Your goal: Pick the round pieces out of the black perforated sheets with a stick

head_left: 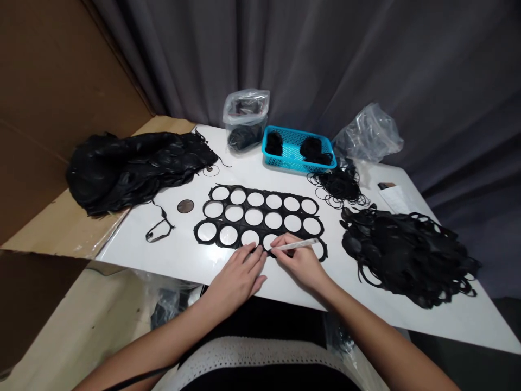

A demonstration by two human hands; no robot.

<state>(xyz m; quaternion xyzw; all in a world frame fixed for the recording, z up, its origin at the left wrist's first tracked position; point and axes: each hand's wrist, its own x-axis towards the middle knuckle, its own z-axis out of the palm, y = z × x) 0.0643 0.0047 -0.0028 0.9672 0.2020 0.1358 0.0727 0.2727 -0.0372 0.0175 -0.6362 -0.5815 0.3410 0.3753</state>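
A black rubbery sheet (243,218) with rows of large round holes lies flat on the white table. My left hand (240,274) rests at its near edge, fingers stretched out and lying on the sheet. Close beside it, my right hand (300,264) grips a slim white pen-like tool (299,245). The tool's lower end points down at the sheet near the left fingertips; the exact contact is hidden by the fingers. A dark round disc (185,206) and a thin black loop-shaped scrap (161,231) lie left of the sheet.
A big black stack of sheets (134,168) is at left, and a heap of black ring-holed pieces (407,255) at right. Behind stand a clear plastic bag (246,117), a blue basket (291,161), loose black rings (342,187) and another bag (370,133). A grey curtain (293,60) hangs behind.
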